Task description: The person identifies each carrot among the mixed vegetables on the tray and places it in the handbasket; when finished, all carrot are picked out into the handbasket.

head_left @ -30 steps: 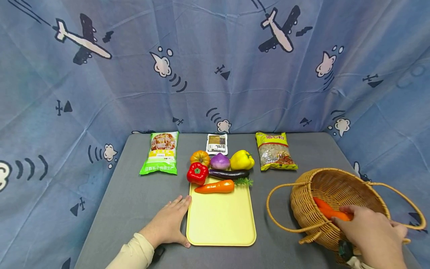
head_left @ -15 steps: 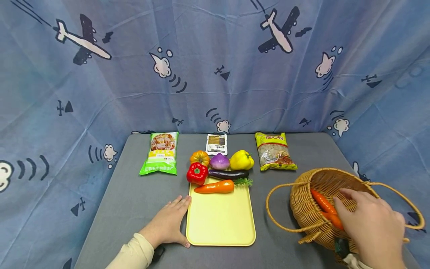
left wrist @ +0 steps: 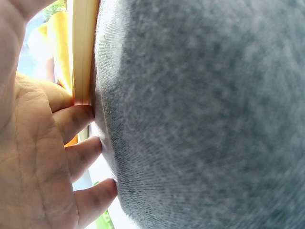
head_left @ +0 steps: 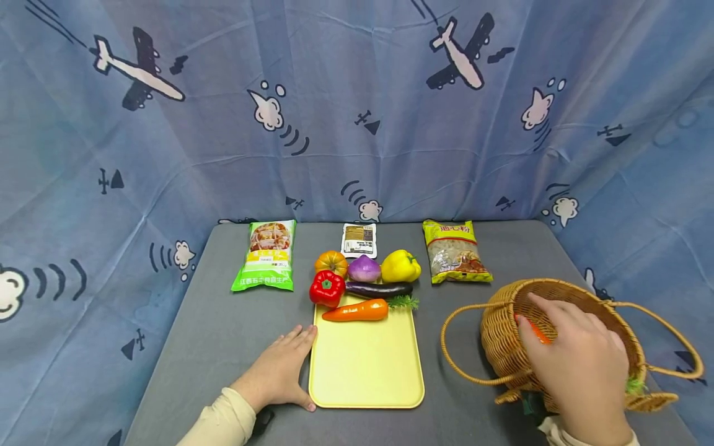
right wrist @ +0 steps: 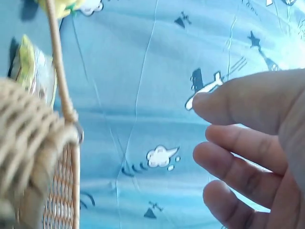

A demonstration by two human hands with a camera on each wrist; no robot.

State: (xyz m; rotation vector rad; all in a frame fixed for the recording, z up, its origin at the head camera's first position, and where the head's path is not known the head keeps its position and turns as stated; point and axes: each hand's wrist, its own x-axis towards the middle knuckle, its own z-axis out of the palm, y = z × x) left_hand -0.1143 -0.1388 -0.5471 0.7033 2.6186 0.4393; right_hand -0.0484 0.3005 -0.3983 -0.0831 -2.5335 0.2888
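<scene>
My left hand (head_left: 281,370) rests on the grey table, its straight fingers touching the left rim of a yellow tray (head_left: 365,365). On the tray's far part lies a toy carrot (head_left: 357,311) with a green top; a red bell pepper (head_left: 327,288) and an eggplant (head_left: 382,289) sit at its far end. My right hand (head_left: 582,365) is over the near left side of a wicker basket (head_left: 496,334), partly hiding it. In the right wrist view nothing shows between the thumb and the loosely bent fingers. Inside the basket a strip of orange-red carrot (head_left: 540,333) shows.
Behind the eggplant stand a purple onion (head_left: 364,269), a yellow bell pepper (head_left: 401,267) and an orange pumpkin (head_left: 330,262). Farther back lie a green food bag (head_left: 268,255), a small white pouch (head_left: 359,240) and a yellow food bag (head_left: 457,251). Basket handles (head_left: 446,347) stick out sideways.
A second ago my right hand held a carrot inside the basket. It has let go and moved left and up. My left hand and the tray stay put.
</scene>
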